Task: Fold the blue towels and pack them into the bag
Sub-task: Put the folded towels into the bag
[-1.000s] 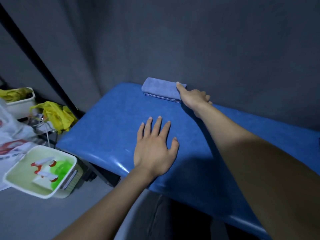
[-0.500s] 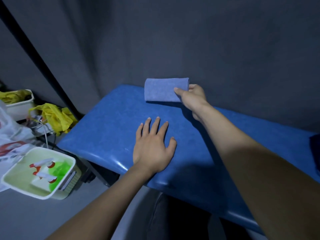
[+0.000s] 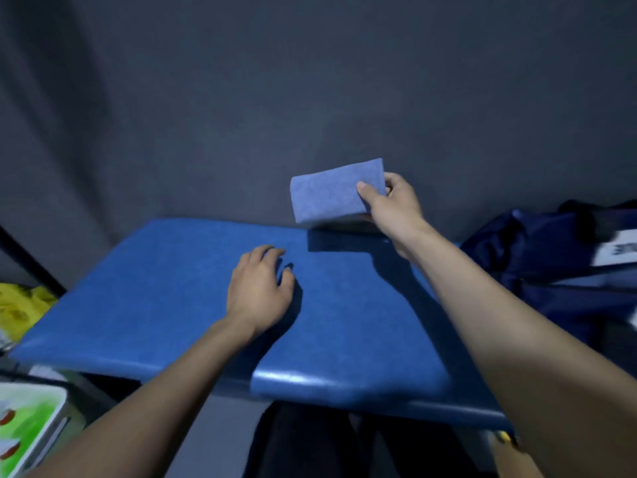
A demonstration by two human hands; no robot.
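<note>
A folded light-blue towel (image 3: 331, 191) hangs in the air above the far edge of the blue padded table (image 3: 165, 291). My right hand (image 3: 389, 205) grips its right end, thumb on the front face and fingers behind. On the table's middle rests my left hand (image 3: 260, 288), palm down, fingers loosely bent and holding nothing. A dark navy bag (image 3: 551, 257) lies at the table's right end, partly cut off by the frame edge.
A grey curtain (image 3: 310, 81) hangs close behind the table. Yellow cloth (image 3: 20, 308) lies at the left beside a black pole (image 3: 31, 267). A white tray with green contents (image 3: 24, 429) sits at the lower left, below the table's edge.
My right hand has lifted the folded towel off the table's far edge and carried it rightward. My left hand's fingers have bent from flat. The view has swung right, revealing the bag.
</note>
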